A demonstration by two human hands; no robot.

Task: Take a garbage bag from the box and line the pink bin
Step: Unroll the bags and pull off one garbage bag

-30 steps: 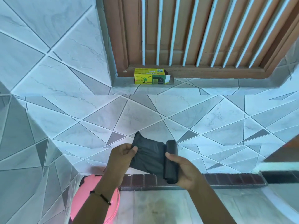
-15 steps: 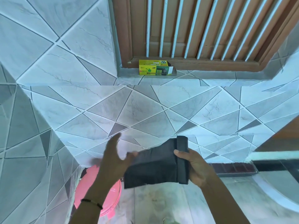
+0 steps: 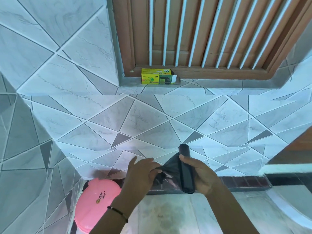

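Head view: right hand (image 3: 201, 174) curls around black garbage-bag roll (image 3: 186, 173), left hand (image 3: 141, 173) pinches the bunched loose bag end (image 3: 166, 171), possibly partly torn, above pink bin (image 3: 96, 200); yellow box (image 3: 157, 78) on window sill (image 3: 219, 83).

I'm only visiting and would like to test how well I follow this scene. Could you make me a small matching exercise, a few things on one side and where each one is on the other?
Things:
1. yellow box
2. pink bin
3. roll of black bags
4. loose end of the bag

Places:
A. gripped in the right hand
B. on the window ledge, below the wooden shutter
C. pinched by the left hand
D. on the floor in the tiled corner, lower left

Pairs: 1-B, 2-D, 3-A, 4-C
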